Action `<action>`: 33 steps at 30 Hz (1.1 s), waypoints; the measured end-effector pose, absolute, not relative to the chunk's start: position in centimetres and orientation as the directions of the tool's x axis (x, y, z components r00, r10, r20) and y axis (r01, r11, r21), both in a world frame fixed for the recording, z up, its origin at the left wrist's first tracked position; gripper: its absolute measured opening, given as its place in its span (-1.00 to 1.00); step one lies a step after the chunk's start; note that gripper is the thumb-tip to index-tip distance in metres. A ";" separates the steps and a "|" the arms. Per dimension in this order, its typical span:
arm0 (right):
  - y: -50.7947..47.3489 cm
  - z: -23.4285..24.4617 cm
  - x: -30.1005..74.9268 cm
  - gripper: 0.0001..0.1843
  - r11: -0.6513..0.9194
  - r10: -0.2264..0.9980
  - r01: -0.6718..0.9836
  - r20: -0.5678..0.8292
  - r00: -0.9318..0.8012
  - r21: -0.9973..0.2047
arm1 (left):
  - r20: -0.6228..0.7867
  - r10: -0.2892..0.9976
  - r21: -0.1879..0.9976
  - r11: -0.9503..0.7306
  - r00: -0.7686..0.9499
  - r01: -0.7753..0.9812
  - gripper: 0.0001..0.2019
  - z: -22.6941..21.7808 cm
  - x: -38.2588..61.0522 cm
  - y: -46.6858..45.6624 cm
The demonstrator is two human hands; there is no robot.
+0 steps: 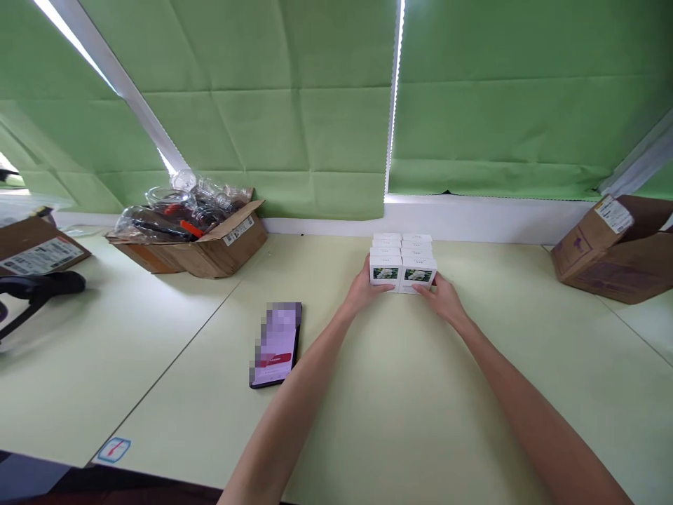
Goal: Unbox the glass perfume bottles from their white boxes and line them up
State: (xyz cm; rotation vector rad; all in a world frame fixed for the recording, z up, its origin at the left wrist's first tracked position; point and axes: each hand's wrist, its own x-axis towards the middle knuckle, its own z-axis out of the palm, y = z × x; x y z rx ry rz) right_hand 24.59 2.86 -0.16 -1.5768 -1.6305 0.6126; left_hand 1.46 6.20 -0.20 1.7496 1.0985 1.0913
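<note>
Several small white boxes [402, 254] stand together in two columns near the back of the table, the front two bearing a printed picture of white flowers and green leaves. My left hand [364, 286] is closed against the left side of the group, its thumb across the front left box. Against the right side presses my right hand [443, 298], its thumb on the front right box. The fingers behind the sides are partly hidden. A phone [277, 344] with a lit, partly blurred screen lies beside my left forearm.
An open cardboard box [226, 254] full of plastic-wrapped items stands at the back left. Another cardboard box [599, 256] is at the right. Farther left are a labelled carton [42, 252] and a black object [47, 284]. Green blinds [326, 105] hang behind the table [410, 407].
</note>
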 end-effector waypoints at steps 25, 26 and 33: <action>3.3 0.2 25.9 -0.63 0.049 0.980 0.532 0.144 0.140 -0.845 | 0.210 0.976 0.917 -0.178 -0.051 0.357 -0.49 0.0 1.3 4.5; 3.0 0.4 26.0 -0.65 0.054 0.980 0.555 0.151 0.130 -0.830 | 0.245 0.963 0.902 -0.182 -0.116 0.392 -0.50 0.1 1.3 4.2; -1.3 1.5 25.5 -0.70 0.120 0.984 0.676 0.176 0.015 -0.727 | 0.508 0.861 0.730 -0.435 0.007 0.528 -0.70 1.0 2.4 -0.5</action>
